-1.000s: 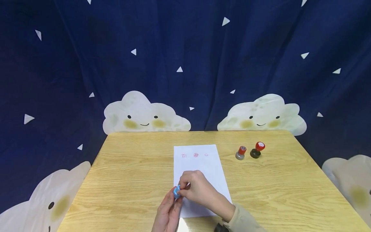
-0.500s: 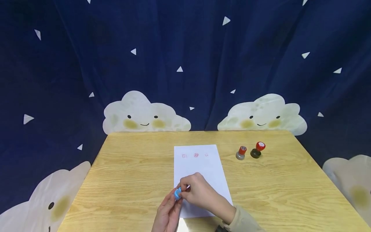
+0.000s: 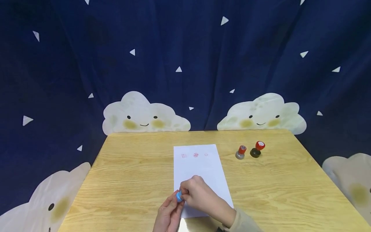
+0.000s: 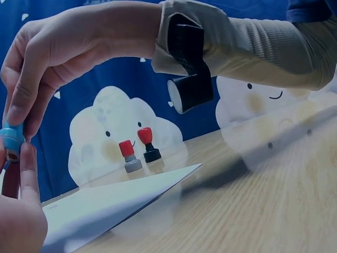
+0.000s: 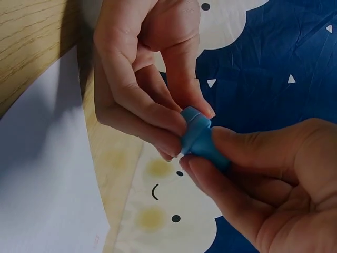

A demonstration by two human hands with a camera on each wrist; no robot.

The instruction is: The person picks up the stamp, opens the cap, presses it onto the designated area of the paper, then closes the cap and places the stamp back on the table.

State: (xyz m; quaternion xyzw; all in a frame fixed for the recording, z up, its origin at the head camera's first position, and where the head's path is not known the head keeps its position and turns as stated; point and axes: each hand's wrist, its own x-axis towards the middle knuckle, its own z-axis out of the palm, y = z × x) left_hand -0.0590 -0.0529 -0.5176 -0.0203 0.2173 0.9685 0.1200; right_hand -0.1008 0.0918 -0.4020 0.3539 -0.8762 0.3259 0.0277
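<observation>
Both hands hold a small blue stamp (image 3: pixel 179 196) between them, over the near left part of a white sheet of paper (image 3: pixel 200 169). My left hand (image 3: pixel 167 215) pinches one end with thumb and fingers. From above and to the right, my right hand (image 3: pixel 200 197) pinches the other end. In the right wrist view the blue stamp (image 5: pixel 197 132) has a raised collar around its middle, and fingertips of both hands meet close to it. The left wrist view shows the stamp (image 4: pixel 12 138) upright at the left edge, partly covered by fingers.
Three small red prints (image 3: pixel 195 155) run along the paper's far end. Right of the paper on the wooden table (image 3: pixel 136 180) stand a red-and-grey stamp (image 3: pixel 240 153) and a red-and-black stamp (image 3: pixel 257 149). A dark blue curtain (image 3: pixel 162 58) with clouds hangs behind.
Both hands have shifted slightly toward the person and to the right with the blue stamp between them. The stamp has turned a little. The paper and other stamps have stayed put.
</observation>
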